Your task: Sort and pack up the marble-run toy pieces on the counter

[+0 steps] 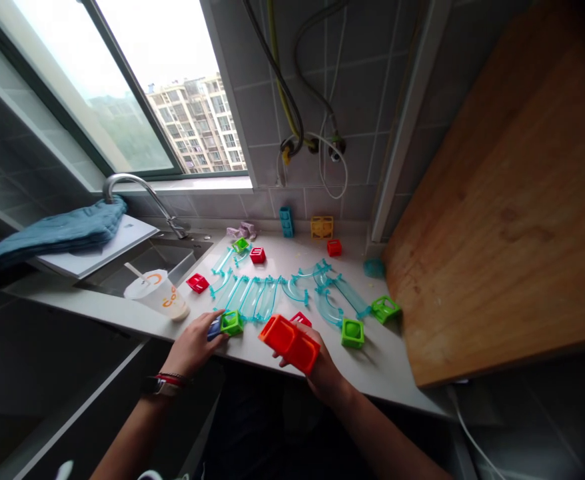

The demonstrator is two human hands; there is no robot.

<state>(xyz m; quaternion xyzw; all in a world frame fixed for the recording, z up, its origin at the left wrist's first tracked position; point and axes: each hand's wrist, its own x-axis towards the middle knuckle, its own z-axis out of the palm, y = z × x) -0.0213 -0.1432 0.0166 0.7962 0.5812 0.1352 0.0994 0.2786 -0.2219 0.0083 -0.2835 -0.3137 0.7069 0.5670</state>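
Clamping orange block in right hand above table, blue block in left hand at nine o'clock. Hemmed by turquoise tracks from ten to two and cup toward ten.

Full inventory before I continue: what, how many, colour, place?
Long block: 1, orange-red, in right hand
Small block: 1, dark blue, in left hand
Cubes: 4, green, spread over counter
Cubes: 4, red, likewise, one partly hidden
Upright block: 1, blue, by back wall
Wide block: 1, yellow, by back wall
Track pieces: several, clear teal, mid-counter
Lump: 1, teal, by wooden board
Small items: count unclear, pale pink, back left
Cup: 1, white with orange print, near sink
Faucet: 1, silver, behind sink
Slab: 1, white, over sink
Cloth: 1, blue, on slab
Hoses: several, grey, yellow, back wall
Window: 1, dark-framed, back left
Buildings: count unclear, beige, outside
Hands: 2, bare, front edge; watch on left wrist
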